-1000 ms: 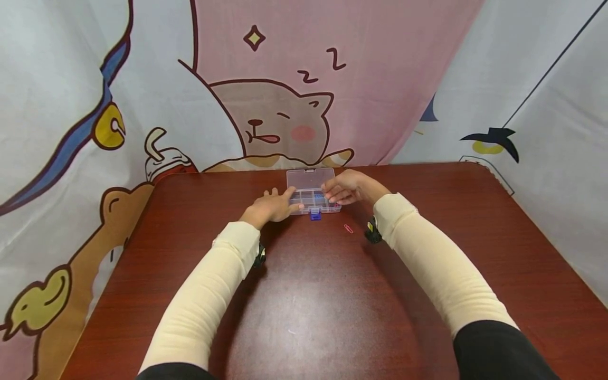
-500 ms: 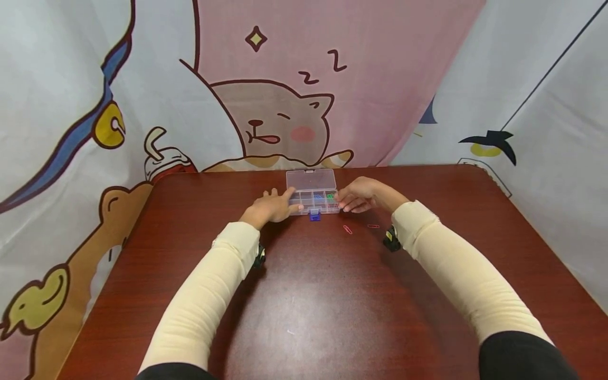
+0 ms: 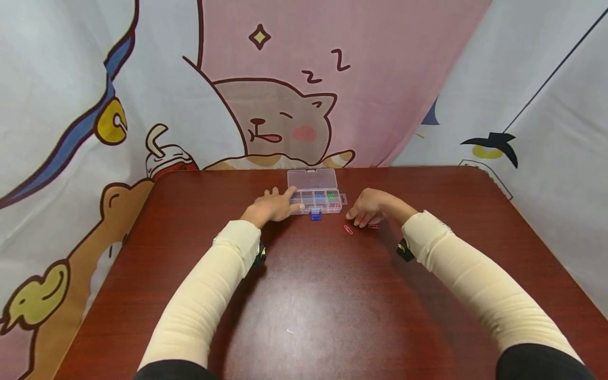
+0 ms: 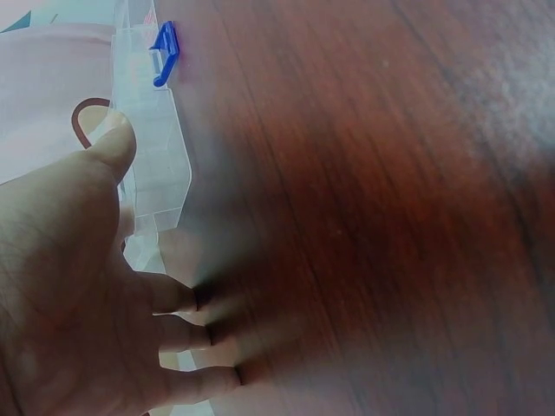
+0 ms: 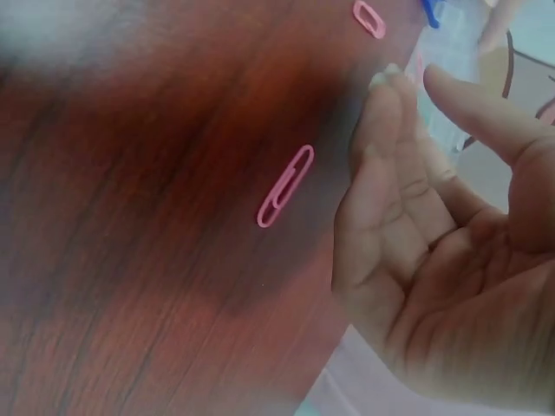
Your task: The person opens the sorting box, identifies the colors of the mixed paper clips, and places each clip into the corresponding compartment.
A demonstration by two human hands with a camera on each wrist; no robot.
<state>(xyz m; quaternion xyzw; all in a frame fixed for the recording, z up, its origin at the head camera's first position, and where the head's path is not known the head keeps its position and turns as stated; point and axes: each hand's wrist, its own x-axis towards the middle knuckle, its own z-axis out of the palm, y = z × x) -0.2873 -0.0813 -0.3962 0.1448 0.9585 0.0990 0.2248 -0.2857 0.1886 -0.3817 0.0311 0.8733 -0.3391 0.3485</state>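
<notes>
A clear plastic compartment box (image 3: 328,210) with its lid raised stands toward the back of the table, blue paper clips (image 3: 319,197), green paper clips (image 3: 331,196) and pink paper clips (image 3: 336,205) in its right-hand compartments. My left hand (image 3: 273,205), fingers spread, steadies the box's left end; in the left wrist view its thumb (image 4: 117,147) lies against the clear wall. Right of the box, my right hand (image 3: 372,207) hovers palm-down over two loose pink paper clips, one (image 3: 349,229) nearer the box, the other (image 5: 285,186) beneath the hand. Its thumb and fingertips are apart, with nothing between them.
The upright lid (image 3: 311,179) leans near the back edge, and a blue latch (image 3: 315,215) sticks out at the box's front. A patterned curtain (image 3: 394,95) hangs behind the dark red wooden table (image 3: 304,295). Each wrist wears a small black camera.
My right hand has withdrawn from the box's right compartments, moving right and toward me over the loose clips. Green clips and a second loose pink clip have come into view. The left hand stays put.
</notes>
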